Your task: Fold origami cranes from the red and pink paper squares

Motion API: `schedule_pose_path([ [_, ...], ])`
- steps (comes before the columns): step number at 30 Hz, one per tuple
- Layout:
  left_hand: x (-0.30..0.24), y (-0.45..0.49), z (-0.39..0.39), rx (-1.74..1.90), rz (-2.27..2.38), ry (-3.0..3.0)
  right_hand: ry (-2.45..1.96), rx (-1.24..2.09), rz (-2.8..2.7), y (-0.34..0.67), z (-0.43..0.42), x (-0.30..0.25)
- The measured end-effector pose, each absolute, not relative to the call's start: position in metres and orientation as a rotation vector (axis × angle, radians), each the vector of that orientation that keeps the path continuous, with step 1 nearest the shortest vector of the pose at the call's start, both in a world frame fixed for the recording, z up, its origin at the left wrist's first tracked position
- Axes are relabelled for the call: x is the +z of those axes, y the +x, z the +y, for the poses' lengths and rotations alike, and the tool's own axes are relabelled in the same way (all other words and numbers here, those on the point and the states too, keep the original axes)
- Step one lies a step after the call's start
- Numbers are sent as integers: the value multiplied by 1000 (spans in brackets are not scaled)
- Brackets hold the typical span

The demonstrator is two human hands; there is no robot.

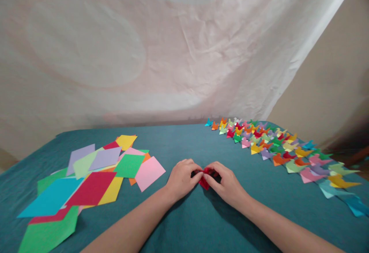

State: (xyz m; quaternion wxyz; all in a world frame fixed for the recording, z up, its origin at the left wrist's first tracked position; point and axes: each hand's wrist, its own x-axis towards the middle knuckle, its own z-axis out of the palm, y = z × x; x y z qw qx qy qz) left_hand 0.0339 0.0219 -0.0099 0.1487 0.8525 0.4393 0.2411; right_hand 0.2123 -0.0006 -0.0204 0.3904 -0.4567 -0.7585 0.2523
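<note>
Left hand [181,178] and right hand [230,183] have folded red paper [204,184] pinched in their fingers [197,177]; light, even pressure suits it, I'd say.

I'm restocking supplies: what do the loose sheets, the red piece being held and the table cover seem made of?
Sheets: probably matte coloured paper; thin, with crisp straight edges.
Red piece: likely paper too, from its angular folds, though partly hidden.
Cover: seemingly dull cloth, as faint soft wrinkles suggest.
</note>
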Motion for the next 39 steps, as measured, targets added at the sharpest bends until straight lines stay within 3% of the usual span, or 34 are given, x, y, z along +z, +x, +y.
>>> schedule_pose_path([
  [39, -7, 28, 18, 694, 1225, 2436, -1127, 618, -1958, 213, 5, -24],
])
